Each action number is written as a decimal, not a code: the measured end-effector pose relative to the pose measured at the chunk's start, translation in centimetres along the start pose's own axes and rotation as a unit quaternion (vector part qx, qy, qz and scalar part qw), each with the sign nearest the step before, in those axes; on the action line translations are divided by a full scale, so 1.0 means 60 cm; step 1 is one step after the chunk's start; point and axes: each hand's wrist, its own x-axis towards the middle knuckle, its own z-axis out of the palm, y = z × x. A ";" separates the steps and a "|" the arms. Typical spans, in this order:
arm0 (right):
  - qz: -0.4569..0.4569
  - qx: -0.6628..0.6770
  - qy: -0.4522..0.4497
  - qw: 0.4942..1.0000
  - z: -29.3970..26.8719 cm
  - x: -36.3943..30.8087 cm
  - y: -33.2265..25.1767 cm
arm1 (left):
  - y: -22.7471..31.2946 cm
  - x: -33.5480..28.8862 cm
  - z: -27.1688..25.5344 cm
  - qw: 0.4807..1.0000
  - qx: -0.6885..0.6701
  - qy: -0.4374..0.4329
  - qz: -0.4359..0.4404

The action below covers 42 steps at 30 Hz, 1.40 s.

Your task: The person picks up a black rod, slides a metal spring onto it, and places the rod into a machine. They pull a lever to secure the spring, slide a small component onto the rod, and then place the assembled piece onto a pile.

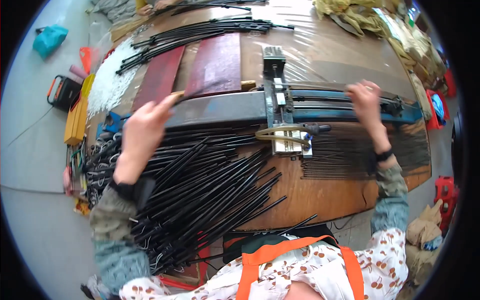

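My left hand is over the left end of a long metal bench jig, its fingers closed on a thin dark rod blurred by motion. Below it lies a large heap of black rods, several with pale cord loops at their left ends. At the jig's middle stands a metal clamp unit with a pale hose. My right hand hovers with curled fingers over the blue rail on the right; what it pinches, if anything, cannot be made out. Many thin dark springs or wires lie beside that rail.
Two dark red boards lie behind the jig, with more black rods beyond. A pile of small white pieces is at the far left. Yellowish cloth bundles sit at the back right. Another person's hand shows at the top.
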 end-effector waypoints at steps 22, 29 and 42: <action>0.148 0.000 0.028 0.989 -0.025 -0.141 0.102 | 0.145 0.136 0.199 0.954 -0.225 0.111 0.161; 0.045 0.054 0.042 0.997 -0.066 -0.086 -0.122 | 0.164 0.145 0.176 0.987 -0.147 -0.056 0.030; 0.138 0.378 -0.017 0.915 -0.009 -0.078 -0.193 | 0.163 0.139 0.188 0.988 -0.138 -0.032 0.062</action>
